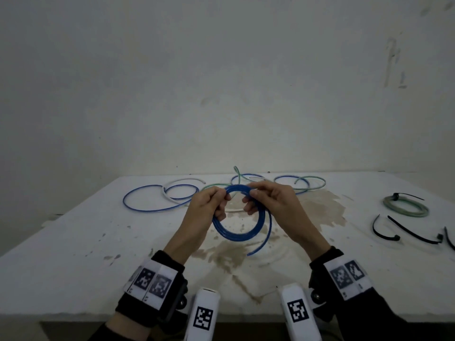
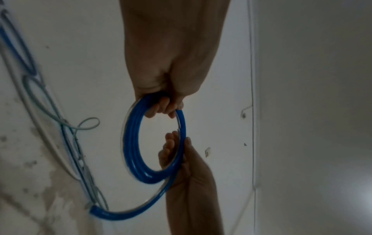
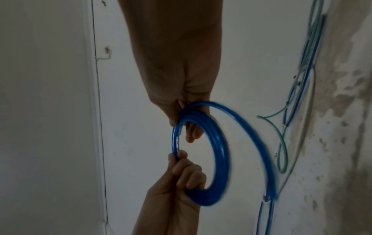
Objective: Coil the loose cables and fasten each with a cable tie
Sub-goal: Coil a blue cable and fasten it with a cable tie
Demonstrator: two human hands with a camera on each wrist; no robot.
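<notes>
Both hands are up over the middle of a stained, scuffed white table (image 1: 73, 242): left hand (image 1: 209, 207) and right hand (image 1: 273, 203) each curl fingers round the blue cable coil (image 1: 236, 232), tail end dangling loose. Uncoiled cables (image 1: 157, 200) sprawl along the far edge below a grubby white wall (image 1: 221, 82). A tied green coil (image 1: 406, 207) and black cable ties (image 1: 413, 232) sit near the right edge.

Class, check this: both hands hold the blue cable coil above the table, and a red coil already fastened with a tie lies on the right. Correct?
Not quite. In the head view the tied coil is green, not red. Both the left hand and the right hand do hold the blue cable coil.
</notes>
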